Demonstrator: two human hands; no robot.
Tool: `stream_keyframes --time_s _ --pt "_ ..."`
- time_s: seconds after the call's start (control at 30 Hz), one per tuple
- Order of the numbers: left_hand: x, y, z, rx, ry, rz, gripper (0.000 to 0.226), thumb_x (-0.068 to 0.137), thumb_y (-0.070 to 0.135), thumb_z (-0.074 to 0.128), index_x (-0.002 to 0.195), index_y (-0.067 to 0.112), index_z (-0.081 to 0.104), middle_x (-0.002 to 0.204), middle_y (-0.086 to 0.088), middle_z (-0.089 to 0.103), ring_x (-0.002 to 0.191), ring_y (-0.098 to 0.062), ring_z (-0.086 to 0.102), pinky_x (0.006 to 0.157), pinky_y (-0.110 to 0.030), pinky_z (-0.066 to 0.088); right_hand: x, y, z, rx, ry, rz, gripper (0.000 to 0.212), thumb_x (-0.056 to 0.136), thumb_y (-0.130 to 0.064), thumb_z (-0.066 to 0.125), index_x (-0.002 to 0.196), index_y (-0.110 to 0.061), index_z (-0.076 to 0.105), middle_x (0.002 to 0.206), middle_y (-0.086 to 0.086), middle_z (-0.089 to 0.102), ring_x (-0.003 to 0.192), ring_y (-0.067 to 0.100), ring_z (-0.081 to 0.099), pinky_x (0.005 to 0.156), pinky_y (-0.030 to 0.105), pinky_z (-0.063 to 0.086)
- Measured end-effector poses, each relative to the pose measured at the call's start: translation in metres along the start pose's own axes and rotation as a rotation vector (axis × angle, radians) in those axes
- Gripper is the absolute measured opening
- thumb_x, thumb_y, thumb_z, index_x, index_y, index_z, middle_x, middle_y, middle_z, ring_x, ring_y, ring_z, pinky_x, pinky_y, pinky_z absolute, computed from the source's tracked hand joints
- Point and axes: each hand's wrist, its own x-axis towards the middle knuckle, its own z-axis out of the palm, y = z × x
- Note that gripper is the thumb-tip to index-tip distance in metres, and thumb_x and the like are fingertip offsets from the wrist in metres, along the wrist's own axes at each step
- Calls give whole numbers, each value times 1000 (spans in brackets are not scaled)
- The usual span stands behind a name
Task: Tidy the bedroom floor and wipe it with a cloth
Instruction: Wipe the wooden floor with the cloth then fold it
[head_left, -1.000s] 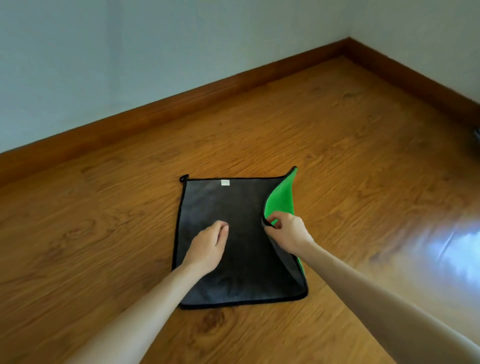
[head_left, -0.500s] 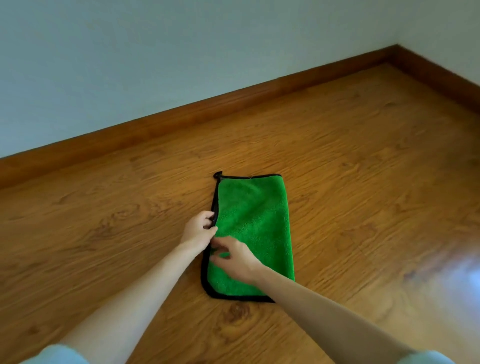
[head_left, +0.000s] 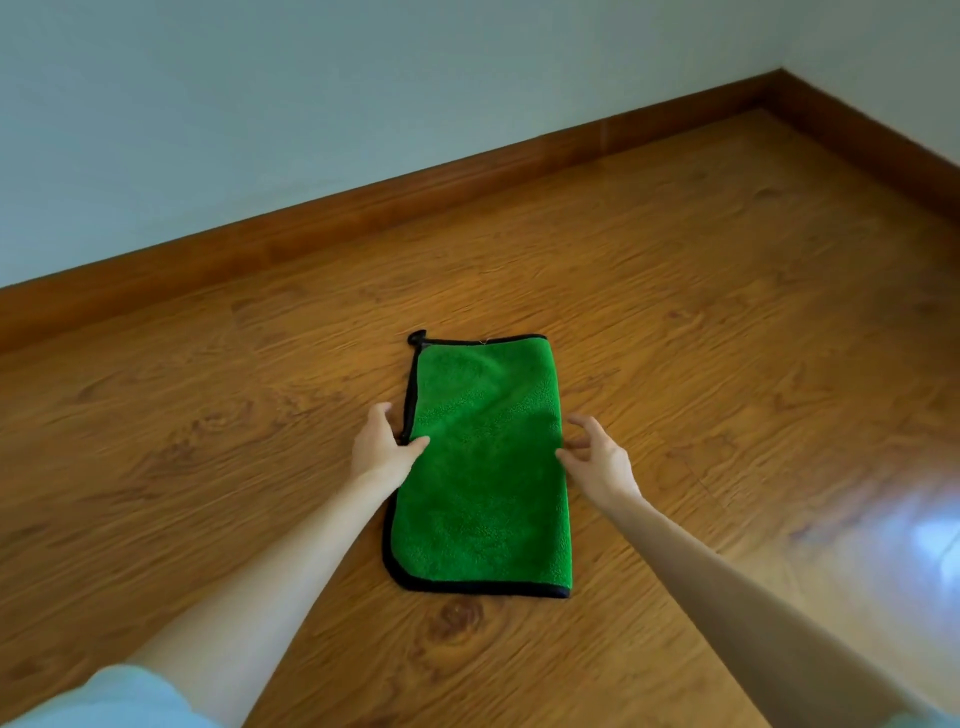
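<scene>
I see the cloth (head_left: 485, 467) lying flat on the wooden floor (head_left: 727, 322) in the middle of the frame, folded lengthwise with its green side up and black piping along the left, top and bottom edges; a small black loop sticks out at its upper left corner. My left hand (head_left: 382, 447) sits at the cloth's left edge, about halfway down its length, with the thumb laid on the green surface and the fingers curled at the black border, so it pinches that edge. My right hand (head_left: 597, 457) is at the right, folded edge, fingers spread and loosely bent, the thumb tip touching or just short of the cloth; I cannot tell which, but it grips nothing. Both forearms reach in from the lower corners. A brown skirting board (head_left: 467, 192) runs across the upper half of the frame below the pale wall (head_left: 311, 104)
</scene>
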Motion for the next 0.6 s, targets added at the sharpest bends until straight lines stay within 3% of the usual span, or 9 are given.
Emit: stream_keyframes --time_s 0.13,0.2,0.27,0.4,0.47,0.6 --pt "5 21 -1 -39 -114 -101 83 86 33 65 147 16 11 152 -9 26 133 -30 36 104 -41 35 3 -4 3 67 -106 -15 52 90 -7 58 136 -27 46 96 -3 50 86 9 49 70 18 43" --pt "5 27 -3 -59 -151 -85 86 88 24 64 148 20 3 155 -8 19 131 -30 38 99 -37 37 6 -7 1 53 -144 -32 50 88 1 55 131 -25 51 81 -10 42 69 3 45 54 9 38" --pt "7 29 -10 -113 -139 -59 88 87 16 64 148 23 1 156 -7 16 133 -29 35 101 -38 35 8 -10 -5 61 -169 -32 53 86 6 54 129 -25 51 82 -10 46 66 2 47 48 9 39" --pt "12 25 -32 -163 -199 60 76 87 7 62 143 30 16 155 -7 17 137 -27 28 109 -47 29 11 -13 -15 -121 -140 -129 57 82 1 63 133 -22 50 106 -5 55 85 9 51 67 12 41" --pt "11 25 -42 -134 -249 120 64 89 6 59 138 31 26 154 -6 19 137 -26 28 107 -47 30 11 -14 -17 -280 -53 -181 55 82 -6 67 132 -22 52 115 4 59 103 19 48 82 25 42" --pt "5 31 -57 -113 -365 174 54 82 6 67 126 31 50 152 -4 26 139 -24 25 109 -45 25 9 -20 -22 -368 173 -313 40 82 -8 68 120 -19 64 109 7 65 107 25 49 90 36 42"
